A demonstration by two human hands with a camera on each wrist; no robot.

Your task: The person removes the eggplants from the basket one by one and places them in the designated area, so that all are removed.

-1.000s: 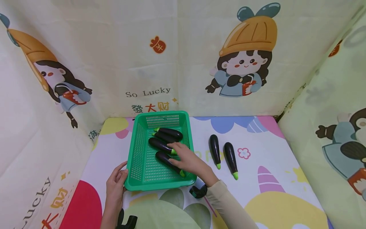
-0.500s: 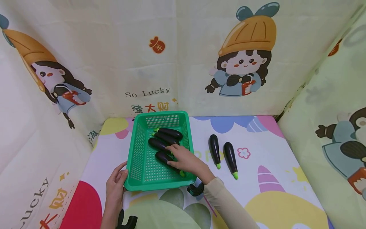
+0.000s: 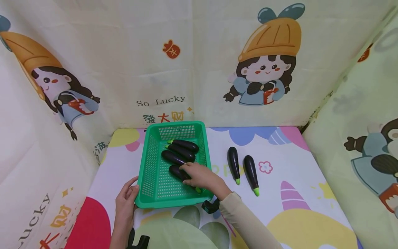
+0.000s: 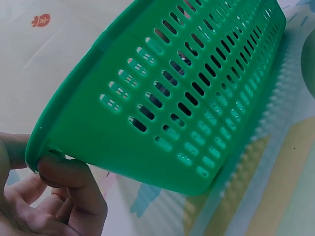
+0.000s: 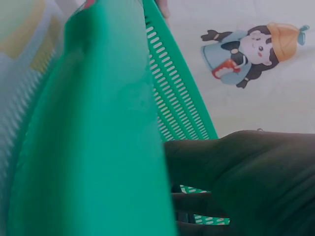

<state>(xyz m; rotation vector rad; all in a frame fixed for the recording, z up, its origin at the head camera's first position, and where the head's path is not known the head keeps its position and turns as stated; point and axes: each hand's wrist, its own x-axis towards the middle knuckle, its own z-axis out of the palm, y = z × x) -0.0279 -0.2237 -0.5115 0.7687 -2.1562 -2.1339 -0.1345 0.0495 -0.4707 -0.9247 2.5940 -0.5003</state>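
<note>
Green perforated basket (image 3: 174,204): left hand (image 3: 125,200) pinches its rim (image 4: 74,77); inside, right hand (image 3: 202,177) grips glossy eggplant (image 3: 176,171), three dark eggplants (image 3: 181,152) beyond that hand; two loose eggplants (image 3: 233,163) lie to its right.

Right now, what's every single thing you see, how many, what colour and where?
Patterned tabletop: 1, multicoloured, underneath
Rectangular plastic mesh basket: 1, green, on tabletop
Long glossy eggplants: 6, dark purple, four in basket, two right of it
Cloth walls: 3, cream, left, back, right
Printed cartoon girls: 3, blue-dressed, one per wall
Printed lettering: several, mixed colours, left and back walls
Curved wrist pieces: 2, black, one per wrist
Fabric sleeve: 1, beige, right arm
Left hand: 1, bare, pinching basket rim
Right hand: 1, bare, around basket's nearest eggplant
</note>
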